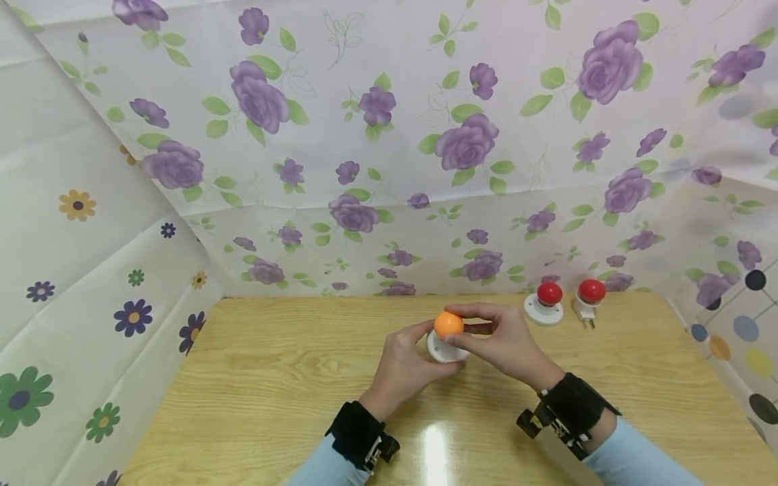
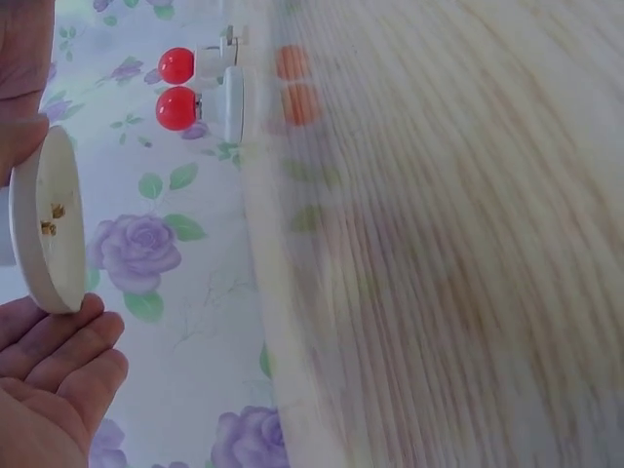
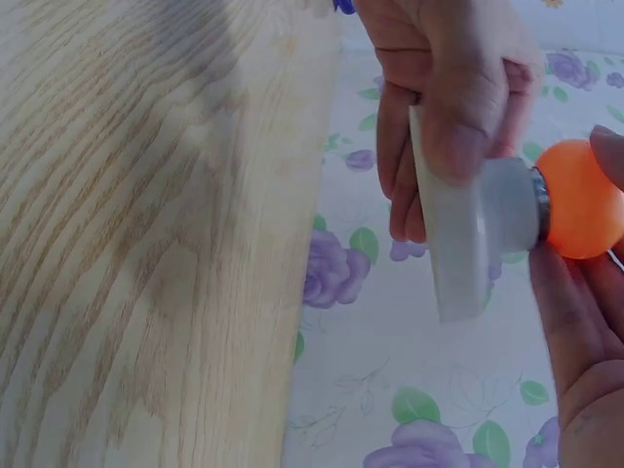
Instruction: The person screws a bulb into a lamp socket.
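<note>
Above the table, my left hand [image 1: 404, 368] grips a round white lamp holder [image 1: 439, 349] by its base. Its hollow underside with small brass-coloured screws faces the left wrist camera. An orange bulb [image 1: 448, 325] sits in the holder's socket, and a strip of its metal collar shows in the right wrist view. My right hand [image 1: 507, 341] pinches the orange bulb [image 3: 582, 200] between thumb and fingers. In that same view the left thumb presses on the white base [image 3: 453, 244].
At the table's back right stands a red bulb [image 1: 550, 293] in a round white holder [image 1: 543, 311]. Beside it is another red bulb [image 1: 591, 291] in a white plug adapter [image 1: 585, 310] with metal prongs. Flowered cloth [image 1: 377, 169] hangs behind the wooden table [image 1: 292, 378].
</note>
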Motion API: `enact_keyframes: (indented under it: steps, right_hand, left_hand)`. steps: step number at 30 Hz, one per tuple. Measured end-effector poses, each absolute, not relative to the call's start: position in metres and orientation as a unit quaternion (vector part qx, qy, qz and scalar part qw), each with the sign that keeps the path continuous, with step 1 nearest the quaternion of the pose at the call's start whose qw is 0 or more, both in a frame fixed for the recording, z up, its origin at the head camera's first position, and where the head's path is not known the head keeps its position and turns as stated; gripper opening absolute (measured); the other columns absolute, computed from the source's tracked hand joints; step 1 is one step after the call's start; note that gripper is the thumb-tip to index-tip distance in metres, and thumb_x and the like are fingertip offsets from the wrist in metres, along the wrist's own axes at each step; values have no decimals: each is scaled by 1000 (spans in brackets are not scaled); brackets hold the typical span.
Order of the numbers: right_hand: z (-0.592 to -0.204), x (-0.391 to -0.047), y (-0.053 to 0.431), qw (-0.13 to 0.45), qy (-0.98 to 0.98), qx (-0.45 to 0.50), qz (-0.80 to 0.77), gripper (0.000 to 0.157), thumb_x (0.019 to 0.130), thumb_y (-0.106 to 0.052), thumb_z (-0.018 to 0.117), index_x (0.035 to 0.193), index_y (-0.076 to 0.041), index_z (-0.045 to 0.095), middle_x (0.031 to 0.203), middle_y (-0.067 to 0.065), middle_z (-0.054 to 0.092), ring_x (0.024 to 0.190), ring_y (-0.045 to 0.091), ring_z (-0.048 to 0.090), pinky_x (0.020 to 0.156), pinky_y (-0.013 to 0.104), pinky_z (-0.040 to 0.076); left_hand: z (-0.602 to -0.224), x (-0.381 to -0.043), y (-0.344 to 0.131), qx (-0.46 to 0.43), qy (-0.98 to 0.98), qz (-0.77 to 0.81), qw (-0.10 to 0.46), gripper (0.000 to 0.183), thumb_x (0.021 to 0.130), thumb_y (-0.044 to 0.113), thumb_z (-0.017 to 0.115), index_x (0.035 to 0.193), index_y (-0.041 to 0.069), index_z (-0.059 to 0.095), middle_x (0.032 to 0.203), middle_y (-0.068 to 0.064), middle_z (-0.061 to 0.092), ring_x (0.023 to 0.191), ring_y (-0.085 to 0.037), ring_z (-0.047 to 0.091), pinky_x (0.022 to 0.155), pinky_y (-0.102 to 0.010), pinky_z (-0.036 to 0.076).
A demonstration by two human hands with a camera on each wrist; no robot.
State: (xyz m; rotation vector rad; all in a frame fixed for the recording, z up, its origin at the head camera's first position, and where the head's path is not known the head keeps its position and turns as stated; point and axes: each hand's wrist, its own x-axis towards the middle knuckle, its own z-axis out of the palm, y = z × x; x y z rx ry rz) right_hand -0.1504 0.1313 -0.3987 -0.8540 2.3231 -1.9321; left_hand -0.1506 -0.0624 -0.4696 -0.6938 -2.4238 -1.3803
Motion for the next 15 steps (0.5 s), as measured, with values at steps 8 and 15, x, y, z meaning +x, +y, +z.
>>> enact_keyframes:
  steps: [8, 15]
  right_hand:
    - [-410, -159, 139, 19, 771, -290, -567, 48, 80, -17, 73, 125, -10, 57, 124, 2, 56, 111, 24, 54, 89, 39, 44]
    - [-425, -172, 154, 20, 786, -305, -537, 59, 80, -25, 74, 133, -16, 51, 135, -3, 48, 120, 18, 46, 95, 37, 39]
  left_hand:
    - [-470, -156, -71, -212, -849, -472, 107, 66, 67, 54, 77, 124, 29, 57, 117, 15, 57, 91, 0, 56, 74, -29, 48]
    - [-468, -161, -76, -206, -840, -487, 123, 61, 66, 53, 77, 120, 30, 59, 115, 15, 58, 108, -4, 52, 87, -37, 45]
